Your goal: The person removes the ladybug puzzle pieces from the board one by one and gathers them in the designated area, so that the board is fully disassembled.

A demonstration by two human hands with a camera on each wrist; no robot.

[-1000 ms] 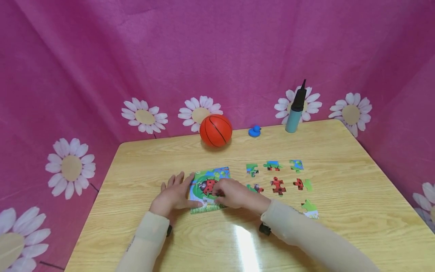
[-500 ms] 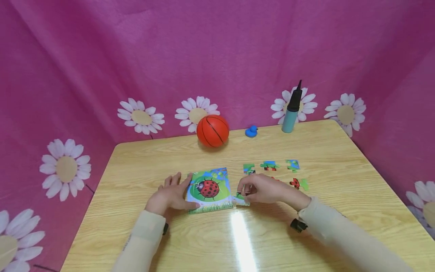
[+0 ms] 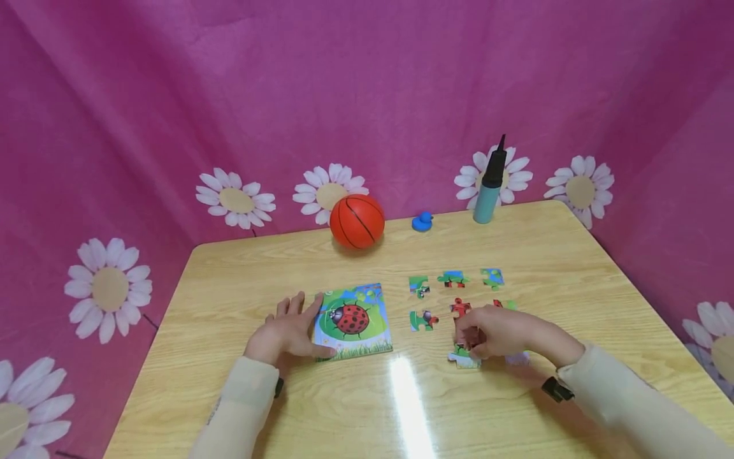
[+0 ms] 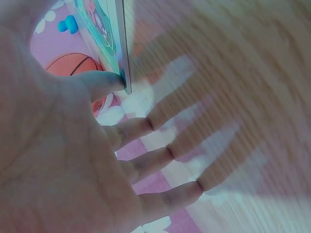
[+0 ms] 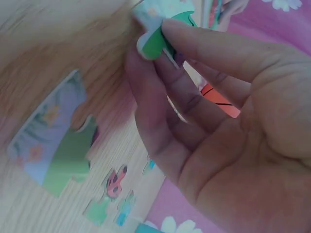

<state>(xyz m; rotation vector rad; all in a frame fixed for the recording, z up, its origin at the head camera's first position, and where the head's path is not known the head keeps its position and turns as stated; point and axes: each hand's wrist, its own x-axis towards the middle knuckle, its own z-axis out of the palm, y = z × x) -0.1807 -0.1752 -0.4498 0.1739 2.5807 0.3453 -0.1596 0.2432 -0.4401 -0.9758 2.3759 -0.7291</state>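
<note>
A square ladybug puzzle board (image 3: pixel 373 344) lies left of centre in the head view. My left hand (image 3: pixel 285 333) has its fingers spread at the board's left side; thumb and forefinger touch its edge, and the other fingertips rest on the table in the left wrist view. To the right, my right hand (image 3: pixel 501 328) pinches a green and whitish puzzle piece (image 5: pixel 153 43) between thumb and fingers, low over the table. Right beside the fingers is a red puzzle piece (image 3: pixel 459 307), partly hidden. A lilac and green puzzle piece (image 5: pixel 60 141) lies near the hand in the right wrist view.
Other loose pieces lie in rough rows, among them a ladybug-head piece (image 3: pixel 423 320) and a blue-green corner piece (image 3: pixel 492 277). Along the table's back edge stand an orange ball (image 3: pixel 357 222), a blue rubber duck (image 3: pixel 422 222) and a teal pump (image 3: pixel 489 191). A pink curtain (image 3: pixel 355 83) hangs behind.
My right hand has moved right from over the board, carrying the puzzle piece to the loose pieces. My left hand stays at the board. The head view has shifted slightly.
</note>
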